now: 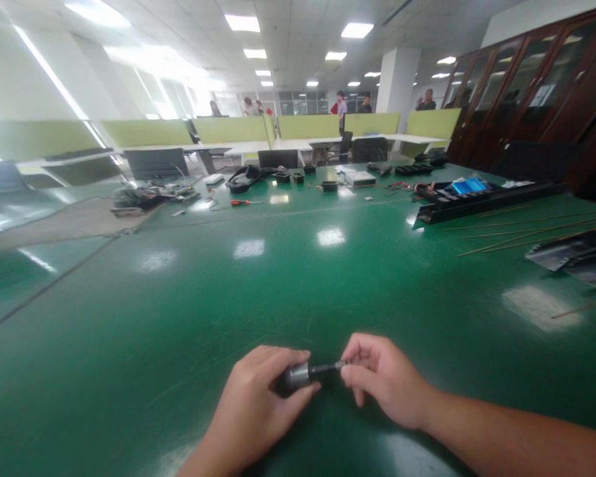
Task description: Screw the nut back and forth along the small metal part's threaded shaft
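Observation:
My left hand (261, 391) is wrapped round a short silver-grey metal cylinder (298, 375), with the thumb below it and the fingers above. A thin dark shaft (324, 368) sticks out of the cylinder to the right. At the shaft's far end, my right hand (377, 374) pinches its tip between thumb and fingers; a small metallic piece shows there, too blurred to name. Both hands are low over the green table (218, 291). The cylinder's left end is hidden inside my left palm.
A red-handled screwdriver (240, 203), black headgear-like item (243, 179), small black boxes (330, 186) and a white box (359, 178) lie at the back. On the right are a long black channel (491, 200), thin rods (516, 233) and dark panels (576, 252). Several people stand far off.

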The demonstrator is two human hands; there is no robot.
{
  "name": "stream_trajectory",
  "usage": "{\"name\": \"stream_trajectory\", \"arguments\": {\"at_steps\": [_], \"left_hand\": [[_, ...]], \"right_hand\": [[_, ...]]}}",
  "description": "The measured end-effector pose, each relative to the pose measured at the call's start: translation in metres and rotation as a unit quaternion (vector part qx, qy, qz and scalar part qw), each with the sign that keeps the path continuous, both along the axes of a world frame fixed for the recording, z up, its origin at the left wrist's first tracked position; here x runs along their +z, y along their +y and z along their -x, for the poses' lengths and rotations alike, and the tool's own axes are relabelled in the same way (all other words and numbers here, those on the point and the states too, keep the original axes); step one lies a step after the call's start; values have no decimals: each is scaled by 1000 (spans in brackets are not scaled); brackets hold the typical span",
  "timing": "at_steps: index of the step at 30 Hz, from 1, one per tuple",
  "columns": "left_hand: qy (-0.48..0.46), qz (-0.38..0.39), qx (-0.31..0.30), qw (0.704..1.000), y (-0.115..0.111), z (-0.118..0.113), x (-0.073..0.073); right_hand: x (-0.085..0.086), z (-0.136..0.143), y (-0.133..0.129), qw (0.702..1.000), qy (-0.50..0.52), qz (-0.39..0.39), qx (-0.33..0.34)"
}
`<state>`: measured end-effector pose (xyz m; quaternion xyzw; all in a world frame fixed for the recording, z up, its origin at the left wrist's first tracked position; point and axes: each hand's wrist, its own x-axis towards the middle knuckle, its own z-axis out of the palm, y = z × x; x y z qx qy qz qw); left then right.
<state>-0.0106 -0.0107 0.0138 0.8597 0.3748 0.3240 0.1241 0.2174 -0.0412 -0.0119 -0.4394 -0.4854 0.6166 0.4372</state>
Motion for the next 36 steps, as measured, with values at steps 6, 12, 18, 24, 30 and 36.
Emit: {"name": "stream_trajectory", "arguments": {"at_steps": [6,12,18,24,30,36], "left_hand": [[-1,0,1,1000,1,0,2],[2,5,4,1000,1,0,1],[0,24,14,1000,1,1,-2],[-20,89,91,992,7,0,-1],[-193,230,160,940,32,13,-3],[-91,168,411,892,53,107,18]], "right_hand": [[3,0,1,1000,2,0,-2],[2,-1,1,1000,7,-1,-6],[2,-1,1,1000,10,-4,-12],[0,-1,1,999,33,-4,-10],[-4,1,2,1000,26,-11,11],[-4,1,2,999,17,-24,22]]}}
